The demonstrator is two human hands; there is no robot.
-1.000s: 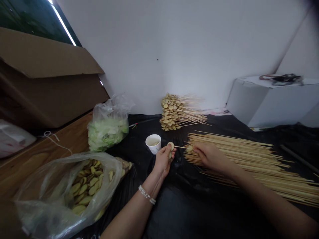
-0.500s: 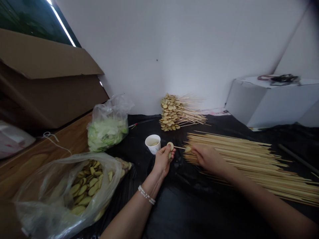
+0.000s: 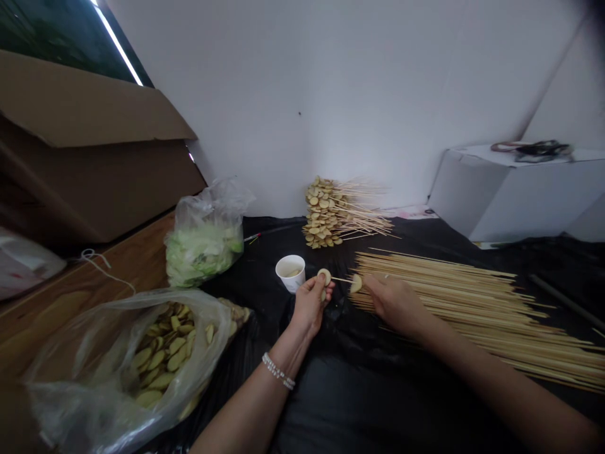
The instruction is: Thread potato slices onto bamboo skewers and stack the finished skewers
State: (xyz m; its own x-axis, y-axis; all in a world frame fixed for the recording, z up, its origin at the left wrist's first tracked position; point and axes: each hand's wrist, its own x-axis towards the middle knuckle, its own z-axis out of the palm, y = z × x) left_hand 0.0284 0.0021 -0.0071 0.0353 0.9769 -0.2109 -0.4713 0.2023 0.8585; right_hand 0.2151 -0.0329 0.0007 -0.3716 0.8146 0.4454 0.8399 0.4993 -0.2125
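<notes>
My left hand (image 3: 309, 306) is closed, pinching a round potato slice (image 3: 324, 275) between thumb and fingertips; more of a slice shows lower in its fingers. A thin bamboo skewer (image 3: 341, 279) runs from that slice across to my right hand (image 3: 394, 301), whose fingers are closed around it. Another potato slice (image 3: 356, 283) is threaded on the skewer, just in front of my right fingertips. The skewer's far end is hidden behind my right hand. Just left of my left hand stands a white paper cup (image 3: 290, 284) with something pale inside.
Loose bamboo skewers (image 3: 472, 315) lie under and beyond my right forearm. Threaded potato skewers (image 3: 324, 211) are stacked by the wall. An open plastic bag (image 3: 94, 353) of potato slices sits left, with a bag of pale green leaves (image 3: 204, 249) behind it. A cardboard box (image 3: 94, 176) stands far left.
The slice by my right hand shows more of its flat face, with the fingertips now behind it. My left hand stays in nearly the same place.
</notes>
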